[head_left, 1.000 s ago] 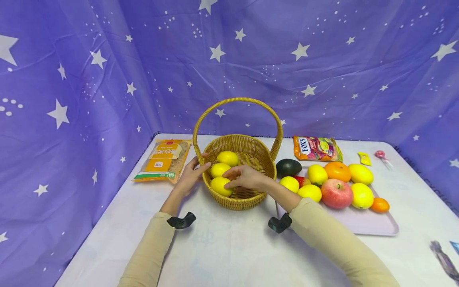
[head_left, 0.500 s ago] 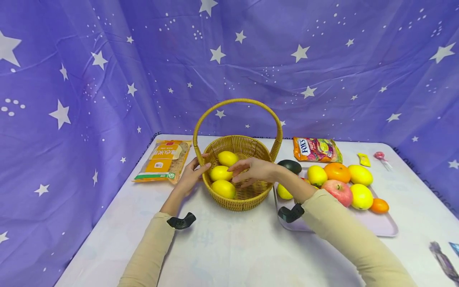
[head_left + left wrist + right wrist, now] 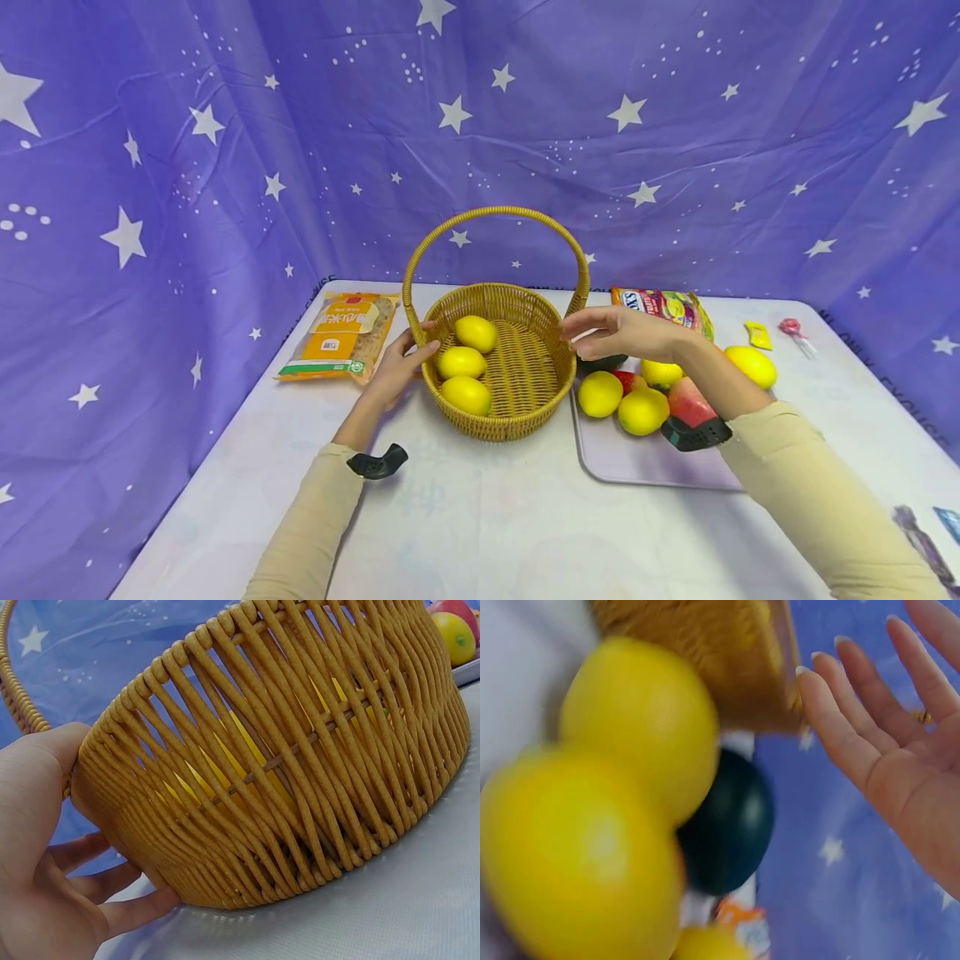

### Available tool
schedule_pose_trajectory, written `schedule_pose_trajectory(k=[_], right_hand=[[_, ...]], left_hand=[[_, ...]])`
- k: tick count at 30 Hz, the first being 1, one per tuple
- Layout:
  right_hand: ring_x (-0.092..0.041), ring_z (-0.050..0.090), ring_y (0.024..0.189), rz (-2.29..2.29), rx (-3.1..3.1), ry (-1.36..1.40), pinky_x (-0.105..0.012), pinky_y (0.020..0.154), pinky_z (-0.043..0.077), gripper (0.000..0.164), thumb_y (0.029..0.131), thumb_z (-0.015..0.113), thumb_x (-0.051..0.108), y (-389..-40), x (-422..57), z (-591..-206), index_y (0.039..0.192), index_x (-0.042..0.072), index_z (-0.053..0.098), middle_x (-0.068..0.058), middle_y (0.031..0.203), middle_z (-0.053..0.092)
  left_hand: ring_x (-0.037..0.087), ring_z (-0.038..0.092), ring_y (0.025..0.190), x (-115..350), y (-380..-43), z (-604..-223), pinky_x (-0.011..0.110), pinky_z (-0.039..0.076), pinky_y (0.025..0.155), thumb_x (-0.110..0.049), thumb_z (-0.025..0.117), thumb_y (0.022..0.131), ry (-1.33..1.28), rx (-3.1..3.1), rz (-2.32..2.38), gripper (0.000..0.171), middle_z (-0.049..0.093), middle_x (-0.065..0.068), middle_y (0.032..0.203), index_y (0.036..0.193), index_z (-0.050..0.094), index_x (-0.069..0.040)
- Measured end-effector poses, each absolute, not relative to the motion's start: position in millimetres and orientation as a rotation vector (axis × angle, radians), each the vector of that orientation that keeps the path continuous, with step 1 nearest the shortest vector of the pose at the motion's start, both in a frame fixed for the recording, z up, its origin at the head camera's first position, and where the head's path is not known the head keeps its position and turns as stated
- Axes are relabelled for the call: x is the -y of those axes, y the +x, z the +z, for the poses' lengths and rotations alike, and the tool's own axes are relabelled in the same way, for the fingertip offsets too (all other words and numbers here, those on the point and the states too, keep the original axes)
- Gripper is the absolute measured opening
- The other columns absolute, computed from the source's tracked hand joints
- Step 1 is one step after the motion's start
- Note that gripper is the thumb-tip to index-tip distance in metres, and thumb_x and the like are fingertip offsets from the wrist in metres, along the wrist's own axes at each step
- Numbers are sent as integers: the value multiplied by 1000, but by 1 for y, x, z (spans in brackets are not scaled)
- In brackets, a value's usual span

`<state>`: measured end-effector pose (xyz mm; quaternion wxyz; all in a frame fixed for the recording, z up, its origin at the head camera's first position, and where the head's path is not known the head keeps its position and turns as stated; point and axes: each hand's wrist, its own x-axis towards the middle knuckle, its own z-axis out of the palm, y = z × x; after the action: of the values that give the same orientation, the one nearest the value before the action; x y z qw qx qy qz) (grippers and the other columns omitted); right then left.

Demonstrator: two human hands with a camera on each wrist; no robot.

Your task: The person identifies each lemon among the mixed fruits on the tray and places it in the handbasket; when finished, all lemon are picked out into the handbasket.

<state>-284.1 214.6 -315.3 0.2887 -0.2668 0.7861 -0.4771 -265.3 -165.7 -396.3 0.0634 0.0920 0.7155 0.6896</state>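
Note:
A woven yellow basket with a tall handle stands mid-table and holds three lemons. My left hand rests against its left wall, thumb on the rim and fingers round the outside; the left wrist view shows the same basket wall against my left hand. My right hand hovers empty with straight fingers just right of the basket, above the dark avocado. In the right wrist view the right hand's fingers are spread over lemons and the avocado.
A lilac tray at the right carries lemons, an apple and other fruit. A candy bag lies behind it; an orange snack packet lies left of the basket. Small sweets lie far right. Star-printed purple cloth surrounds the table.
My right hand has let go of the front lemon, lifted out of the basket and moved right over the tray. The left hand stays on the basket.

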Motion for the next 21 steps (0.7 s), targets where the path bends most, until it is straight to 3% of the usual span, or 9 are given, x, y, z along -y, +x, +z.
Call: schedule_pose_trajectory(k=[8, 14, 21], right_hand=[[-42, 37, 132, -1307, -2033, -571, -33, 100, 44, 59, 94, 65, 12, -284, -247, -346, 142, -7, 39, -27, 145, 38], [-39, 43, 129, -1173, -2110, -616, -36, 94, 49, 55, 89, 72, 15, -281, -248, -351, 136, -3, 50, -22, 140, 47], [-32, 51, 121, -981, -2175, -719, -46, 103, 40, 50, 85, 75, 14, -278, -245, -352, 131, 4, 58, -12, 132, 57]], left_hand=[[41, 49, 120, 169, -278, -416, 40, 55, 81, -20, 56, 100, 273, -2188, 2103, 50, 34, 19, 148, 146, 39, -9], [40, 49, 119, 168, -277, -416, 39, 55, 81, -20, 56, 100, 263, -2186, 2106, 50, 34, 18, 148, 146, 40, -9], [41, 47, 121, 167, -277, -415, 39, 55, 82, -23, 56, 100, 263, -2209, 2091, 51, 34, 18, 148, 146, 39, -9]])
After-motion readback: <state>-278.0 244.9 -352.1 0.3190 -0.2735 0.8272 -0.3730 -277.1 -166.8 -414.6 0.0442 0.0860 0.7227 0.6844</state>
